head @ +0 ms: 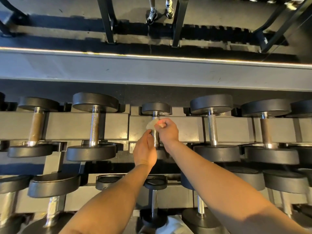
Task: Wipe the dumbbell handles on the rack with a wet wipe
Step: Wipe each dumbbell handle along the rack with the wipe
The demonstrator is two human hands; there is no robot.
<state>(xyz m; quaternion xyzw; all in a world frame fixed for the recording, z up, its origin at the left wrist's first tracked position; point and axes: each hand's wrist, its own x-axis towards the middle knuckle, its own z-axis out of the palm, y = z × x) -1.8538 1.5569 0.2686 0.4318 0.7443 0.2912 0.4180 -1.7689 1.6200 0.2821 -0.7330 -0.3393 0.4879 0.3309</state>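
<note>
Centre dumbbell, upper rack tier: your right grip pinches the wet wipe against the handle; your left grip curls round the handle's lower part.

A dark metal two-tier dumbbell rack runs from left edge to right edge. A row of dumbbells lies across its upper tier, handles pointing front to back. In the middle of that row sits the small black round-headed dumbbell. A larger black steel-handled dumbbell lies to its left, and another large black dumbbell to its right. The left hand grips the near half of the small dumbbell's knurled steel handle. The right hand, behind and just right of the left, pinches a crumpled pale wet wipe against the far half. A thin-handled black dumbbell lies on the lower tier, in front. Behind the rack runs a long grey ledge.
</note>
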